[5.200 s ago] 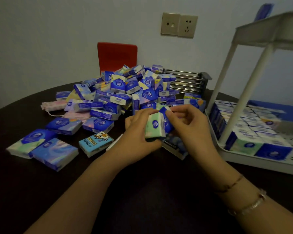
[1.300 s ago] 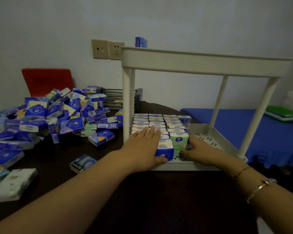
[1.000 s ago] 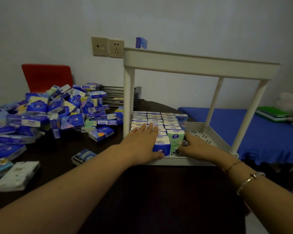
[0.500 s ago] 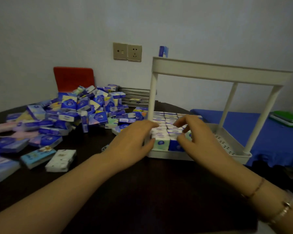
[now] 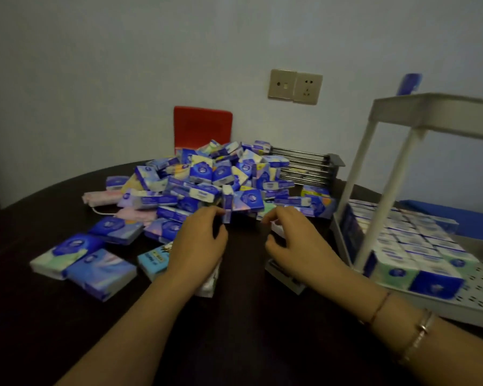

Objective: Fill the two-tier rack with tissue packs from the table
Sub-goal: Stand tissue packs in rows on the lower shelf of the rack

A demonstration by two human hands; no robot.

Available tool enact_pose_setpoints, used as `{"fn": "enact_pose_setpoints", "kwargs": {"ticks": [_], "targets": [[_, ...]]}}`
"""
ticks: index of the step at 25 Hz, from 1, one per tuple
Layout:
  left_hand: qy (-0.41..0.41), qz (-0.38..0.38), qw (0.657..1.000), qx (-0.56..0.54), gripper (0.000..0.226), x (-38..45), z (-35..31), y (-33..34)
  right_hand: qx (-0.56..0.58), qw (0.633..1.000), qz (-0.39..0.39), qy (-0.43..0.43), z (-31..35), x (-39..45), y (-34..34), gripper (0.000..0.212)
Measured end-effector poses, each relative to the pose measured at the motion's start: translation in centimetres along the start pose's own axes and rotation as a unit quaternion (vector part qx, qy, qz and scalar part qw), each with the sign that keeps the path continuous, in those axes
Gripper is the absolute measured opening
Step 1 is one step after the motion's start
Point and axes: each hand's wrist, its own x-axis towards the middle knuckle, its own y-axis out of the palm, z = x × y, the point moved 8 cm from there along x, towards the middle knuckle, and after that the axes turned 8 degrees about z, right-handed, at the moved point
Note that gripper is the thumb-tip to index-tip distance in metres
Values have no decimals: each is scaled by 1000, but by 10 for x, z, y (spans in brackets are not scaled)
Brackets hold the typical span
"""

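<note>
A heap of blue and pastel tissue packs [image 5: 215,176] lies on the dark round table [image 5: 234,330]. My left hand [image 5: 200,243] reaches to the heap's front edge, its index fingertip touching a narrow upright blue pack [image 5: 227,211], thumb apart. My right hand [image 5: 293,243] is beside it, fingers curled around a small pale pack [image 5: 277,228]. The white two-tier rack [image 5: 457,313] stands at the right. Its lower tier holds rows of upright packs [image 5: 402,243]. One blue pack [image 5: 409,83] shows above the top tier [image 5: 435,112].
Loose packs [image 5: 95,263] lie at the front left, a light blue one [image 5: 152,257] by my left wrist. A dark flat box [image 5: 286,278] lies under my right wrist. A red chair back [image 5: 202,126], a metal wire holder [image 5: 304,168] and a wall socket [image 5: 294,86] are behind.
Both hands left the packs in the rack's lower tier and moved left to the heap. My view swung left, so the rack now sits at the right edge.
</note>
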Motion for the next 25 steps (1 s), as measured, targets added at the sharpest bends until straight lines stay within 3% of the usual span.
{"fn": "enact_pose_setpoints", "kwargs": {"ticks": [8,13,15,17,20,23,25], "targets": [[-43,-50,997,-47,28,3,21,-14,2,995,-25,97,-19,109,44,49],[-98,-38,989,-101,32,5,37,-13,-72,985,-37,152,-22,126,48,40],[-95,-26,989,-108,40,4,35,-11,43,987,-33,152,-27,123,45,29],[-87,-6,986,-139,61,6,31,-7,176,972,-15,153,-23,113,41,20],[-72,31,983,-168,90,9,24,1,282,949,45,134,-4,90,34,16],[-47,22,977,-206,88,7,17,-2,331,934,73,110,8,76,26,23],[-48,19,970,-236,86,6,16,-6,322,938,34,124,-8,75,18,25]]}}
